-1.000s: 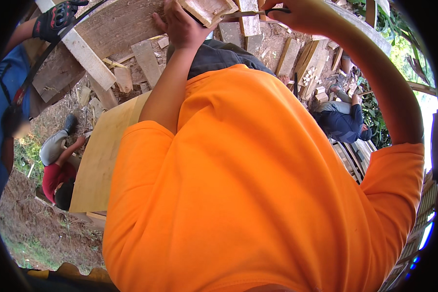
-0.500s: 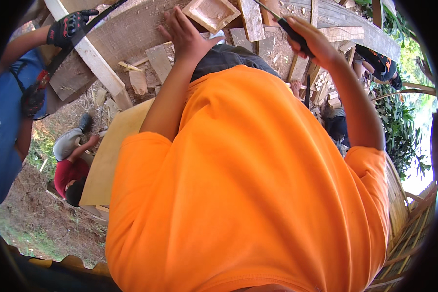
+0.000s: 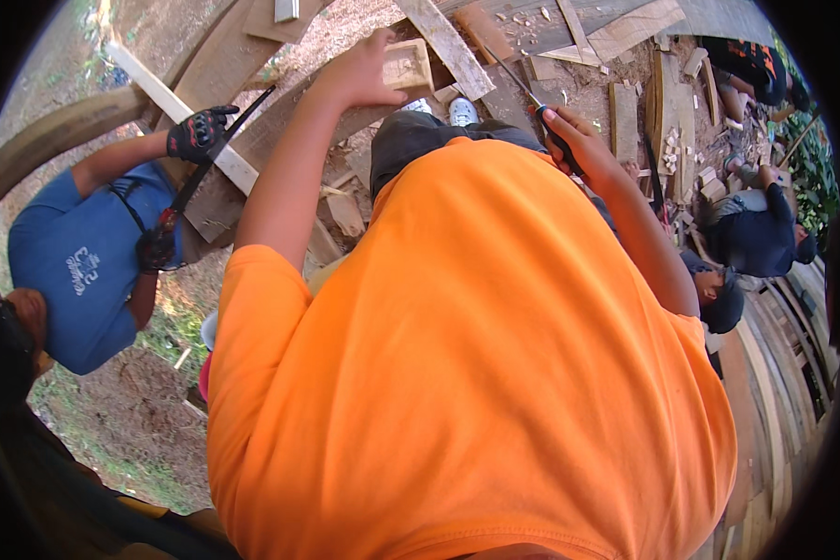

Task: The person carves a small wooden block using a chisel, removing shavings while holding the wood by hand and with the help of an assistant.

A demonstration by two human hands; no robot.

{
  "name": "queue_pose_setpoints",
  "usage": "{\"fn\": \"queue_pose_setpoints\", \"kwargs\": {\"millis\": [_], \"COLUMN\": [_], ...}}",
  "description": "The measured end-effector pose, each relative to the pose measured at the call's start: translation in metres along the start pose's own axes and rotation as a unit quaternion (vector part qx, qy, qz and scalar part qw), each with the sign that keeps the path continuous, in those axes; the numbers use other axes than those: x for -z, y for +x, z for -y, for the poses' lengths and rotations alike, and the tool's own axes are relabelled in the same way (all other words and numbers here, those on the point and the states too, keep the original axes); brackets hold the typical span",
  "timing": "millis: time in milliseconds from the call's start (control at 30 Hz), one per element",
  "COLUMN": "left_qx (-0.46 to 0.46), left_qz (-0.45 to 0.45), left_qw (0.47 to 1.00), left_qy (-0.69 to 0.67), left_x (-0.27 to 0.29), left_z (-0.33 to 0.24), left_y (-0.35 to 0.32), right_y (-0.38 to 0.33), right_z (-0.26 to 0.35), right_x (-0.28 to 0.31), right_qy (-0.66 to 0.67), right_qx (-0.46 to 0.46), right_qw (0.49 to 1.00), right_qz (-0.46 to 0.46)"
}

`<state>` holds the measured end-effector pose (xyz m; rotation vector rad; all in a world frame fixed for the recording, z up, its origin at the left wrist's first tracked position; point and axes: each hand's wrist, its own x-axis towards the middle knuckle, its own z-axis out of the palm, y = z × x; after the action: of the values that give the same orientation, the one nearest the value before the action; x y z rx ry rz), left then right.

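Note:
My left hand (image 3: 355,77) is at the left side of a shallow hollowed wooden block (image 3: 408,65), fingers at its far edge and thumb along the near one. Its grip looks closed around that side, which the hand partly hides. In my right hand (image 3: 577,140) is a slim tool (image 3: 558,147) with a black handle. The tool's long, thin metal shaft points away to the upper left, its tip near a pale plank (image 3: 450,49). What kind of tool it is I cannot make out.
A co-worker in a blue shirt (image 3: 84,266) and black gloves holds a long black bladed tool (image 3: 217,154) at my left. People in dark clothes (image 3: 751,229) crouch at my right. Boards (image 3: 667,112), offcuts (image 3: 345,213) and wood chips lie around; a curved beam (image 3: 61,131) stands far left.
My left hand has come from open, beside the wooden block, to around its left side. My right hand has lowered nearer my body with the tool. The view has shifted.

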<state>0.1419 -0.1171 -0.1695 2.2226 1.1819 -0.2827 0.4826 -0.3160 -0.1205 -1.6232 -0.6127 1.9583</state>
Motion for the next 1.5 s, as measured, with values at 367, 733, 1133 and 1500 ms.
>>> {"fn": "queue_pose_setpoints", "kwargs": {"millis": [367, 733, 1133, 1500], "left_qx": [0.104, 0.237, 0.089, 0.139], "left_qz": [0.107, -0.145, -0.344, -0.331], "left_qw": [0.516, 0.957, 0.934, 0.933], "left_qy": [-0.843, 0.08, 0.04, 0.042], "left_x": [-0.023, -0.08, -0.11, -0.102], "left_z": [-0.017, -0.044, -0.02, -0.025], "left_y": [-0.055, -0.013, -0.024, -0.025], "right_y": [-0.009, -0.008, 0.045, 0.088], "right_z": [-0.026, -0.008, 0.11, 0.156], "right_x": [0.023, 0.007, -0.06, -0.09], "right_qy": [0.115, -0.316, -0.597, -0.647], "right_qx": [0.063, 0.213, 0.159, 0.052], "right_qw": [0.991, 0.921, 0.786, 0.756], "right_qz": [-0.032, -0.076, 0.027, 0.083]}}
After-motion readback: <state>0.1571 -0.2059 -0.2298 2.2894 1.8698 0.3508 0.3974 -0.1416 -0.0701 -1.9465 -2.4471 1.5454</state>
